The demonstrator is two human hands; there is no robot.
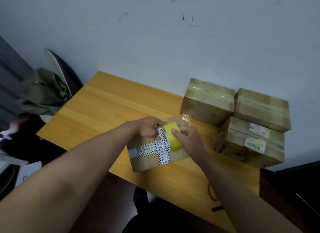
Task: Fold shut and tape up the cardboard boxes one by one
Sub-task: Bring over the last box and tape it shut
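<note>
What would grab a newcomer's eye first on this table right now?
The bright yellow tape roll, gripped by the right hand on top of the box with black-and-white printed tape, mid-table, while the left hand holds the box's far edge. Next, the three taped boxes clustered at the table's right against the wall.

I have one view only, from a wide-angle camera worn on the person's head. It looks forward and steeply down from above the near edge of the desk, close enough that both forearms reach in from the bottom corners and meet near the centre. The lens faces a pale wall behind the desk. Straight lines bend towards the edges.
</note>
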